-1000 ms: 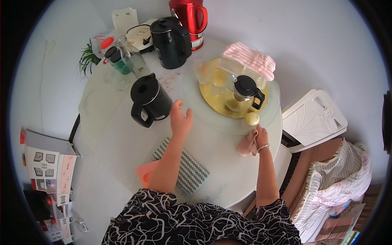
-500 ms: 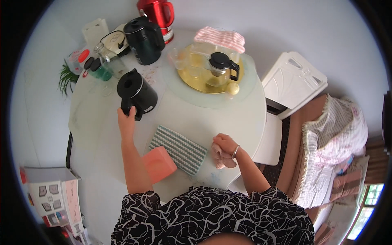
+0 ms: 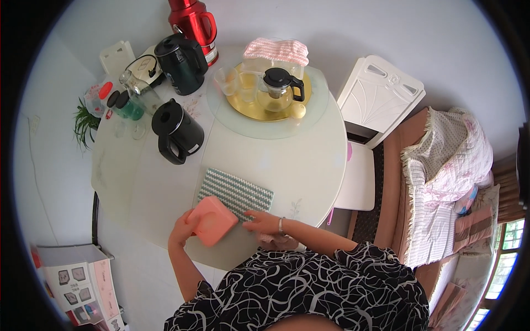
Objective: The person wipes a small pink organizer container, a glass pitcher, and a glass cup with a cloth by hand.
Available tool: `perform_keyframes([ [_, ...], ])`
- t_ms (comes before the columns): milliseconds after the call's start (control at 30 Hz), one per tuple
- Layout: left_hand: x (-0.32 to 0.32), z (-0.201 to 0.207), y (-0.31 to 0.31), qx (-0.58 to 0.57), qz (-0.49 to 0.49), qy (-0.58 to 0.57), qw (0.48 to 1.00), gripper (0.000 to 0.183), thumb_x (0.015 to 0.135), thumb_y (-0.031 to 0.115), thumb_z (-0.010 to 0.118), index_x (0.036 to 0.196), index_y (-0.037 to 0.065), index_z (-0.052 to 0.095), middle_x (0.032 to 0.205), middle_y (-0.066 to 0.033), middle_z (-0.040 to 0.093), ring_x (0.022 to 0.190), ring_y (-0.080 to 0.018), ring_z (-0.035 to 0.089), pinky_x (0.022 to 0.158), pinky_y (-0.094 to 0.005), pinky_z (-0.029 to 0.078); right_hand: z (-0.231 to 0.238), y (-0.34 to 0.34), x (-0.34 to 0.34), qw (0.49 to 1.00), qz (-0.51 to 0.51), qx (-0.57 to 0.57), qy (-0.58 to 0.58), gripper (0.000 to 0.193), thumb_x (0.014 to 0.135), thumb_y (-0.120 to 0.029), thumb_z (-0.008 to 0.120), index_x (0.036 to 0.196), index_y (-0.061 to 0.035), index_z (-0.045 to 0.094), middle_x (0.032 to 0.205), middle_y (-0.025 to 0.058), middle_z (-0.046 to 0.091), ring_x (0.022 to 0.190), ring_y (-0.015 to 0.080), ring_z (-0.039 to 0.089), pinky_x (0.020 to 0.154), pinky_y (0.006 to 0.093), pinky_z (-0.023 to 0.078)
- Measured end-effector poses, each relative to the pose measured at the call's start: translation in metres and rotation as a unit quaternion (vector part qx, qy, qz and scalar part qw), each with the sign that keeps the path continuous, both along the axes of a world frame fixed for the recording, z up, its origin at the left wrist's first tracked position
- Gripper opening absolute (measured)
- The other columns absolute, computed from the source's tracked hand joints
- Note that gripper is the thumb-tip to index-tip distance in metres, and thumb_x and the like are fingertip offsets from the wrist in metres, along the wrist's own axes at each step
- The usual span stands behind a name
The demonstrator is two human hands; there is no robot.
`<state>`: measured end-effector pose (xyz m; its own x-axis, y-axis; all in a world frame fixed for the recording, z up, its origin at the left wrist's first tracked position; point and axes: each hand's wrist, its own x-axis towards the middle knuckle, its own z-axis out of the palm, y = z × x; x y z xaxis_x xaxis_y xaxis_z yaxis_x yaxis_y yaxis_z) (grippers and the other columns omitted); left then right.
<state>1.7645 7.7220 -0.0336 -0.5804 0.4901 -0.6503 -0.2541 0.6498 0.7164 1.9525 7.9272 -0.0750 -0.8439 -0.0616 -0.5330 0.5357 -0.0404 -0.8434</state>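
My left hand (image 3: 182,229) grips the near left edge of a coral-pink box (image 3: 214,219) with a rounded hollow on its face. The box is at the table's near edge, over a corner of a green-and-white striped cloth (image 3: 237,188). My right hand (image 3: 263,223) is at the striped cloth's near edge, just right of the box, its forefinger stretched toward the box. A crumpled pinkish rag (image 3: 276,241) hangs beneath that palm, held by the other fingers. Beyond the box, a black electric kettle (image 3: 179,132) stands on the table, its handle toward me, with no hand on it.
A gold tray (image 3: 243,107) bears a glass teapot (image 3: 276,94), glasses and a pink striped towel (image 3: 276,51). Another dark kettle (image 3: 182,69), a red flask (image 3: 196,27) and several jars stand at the far left. A white folding chair (image 3: 375,99) adjoins the table's right side.
My left hand has let go of the black kettle and taken hold of the coral-pink box. My right hand has moved left and nearer me with the rag.
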Motion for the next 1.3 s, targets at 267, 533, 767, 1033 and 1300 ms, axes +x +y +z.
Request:
perform_keyframes([
  [267,0.032,0.021,0.013,0.011,0.054,-0.014,0.998,0.042,0.080,0.034,0.054,0.110,0.004,0.051,0.090,-0.0053,0.058,0.076,-0.0132,0.056,0.057,-0.0278,0.049,0.027,-0.014,-0.005,0.993,-0.017,0.109,0.031,0.074,0.080,-0.040,0.053,0.134,-0.0072,0.014,0.101,0.0216,0.055,0.092,0.0284,0.055,0.080,0.0354,0.043],
  [533,0.066,0.032,0.084,0.158,-0.020,0.112,0.981,0.036,0.079,0.025,0.056,0.103,0.000,0.049,0.090,-0.0074,0.055,0.071,-0.0136,0.054,0.056,-0.0257,0.044,0.074,0.037,0.029,0.981,-0.181,0.009,0.070,0.089,0.078,-0.029,0.061,0.136,-0.0127,-0.005,0.095,0.0168,0.057,0.087,0.0193,0.056,0.077,0.0301,0.044],
  [767,0.096,0.015,0.186,0.225,-0.155,0.156,0.949,0.042,0.081,0.029,0.055,0.103,-0.006,0.047,0.087,-0.0151,0.057,0.073,-0.0219,0.055,0.066,-0.0300,0.044,0.028,0.111,0.087,0.927,-0.360,-0.054,0.092,0.087,0.079,-0.018,0.061,0.135,-0.0102,-0.005,0.085,0.0141,0.059,0.074,0.0167,0.058,0.063,0.0275,0.048],
  [1033,0.081,-0.012,0.224,0.084,-0.338,0.196,0.917,0.048,0.079,0.038,0.055,0.099,-0.005,0.046,0.093,-0.0217,0.055,0.083,-0.0295,0.056,0.071,-0.0350,0.044,0.016,0.146,0.083,0.941,-0.336,-0.021,0.027,0.088,0.078,-0.023,0.062,0.135,-0.0078,-0.004,0.086,0.0177,0.059,0.077,0.0194,0.059,0.066,0.0298,0.048],
  [1300,0.040,-0.003,0.197,0.042,-0.368,0.090,0.925,0.049,0.078,0.040,0.054,0.105,0.000,0.048,0.097,-0.0176,0.056,0.087,-0.0298,0.056,0.074,-0.0345,0.044,0.075,0.166,0.042,0.952,0.042,0.248,-0.174,0.087,0.071,-0.047,0.059,0.134,-0.0057,0.014,0.104,0.0198,0.056,0.100,0.0329,0.052,0.085,0.0372,0.041],
])
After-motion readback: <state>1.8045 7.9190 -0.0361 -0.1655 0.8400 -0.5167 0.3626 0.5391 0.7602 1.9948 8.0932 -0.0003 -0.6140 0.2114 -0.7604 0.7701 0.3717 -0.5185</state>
